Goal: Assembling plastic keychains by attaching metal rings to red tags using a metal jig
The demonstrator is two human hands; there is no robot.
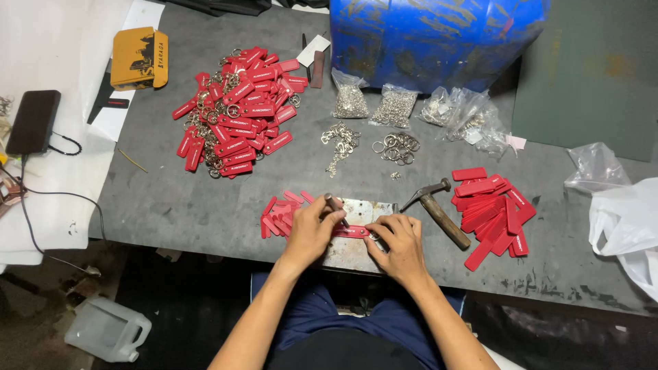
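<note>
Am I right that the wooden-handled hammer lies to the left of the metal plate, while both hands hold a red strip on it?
Not quite: in the head view the wooden-handled hammer lies to the right of the metal plate. The left hand and right hand do hold the red strip on it.

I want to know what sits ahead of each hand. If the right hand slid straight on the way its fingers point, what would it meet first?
The right hand points left along the red strip on the metal block. It would probably first meet the left hand, which holds a small punch; their fingertips are almost touching.
</note>
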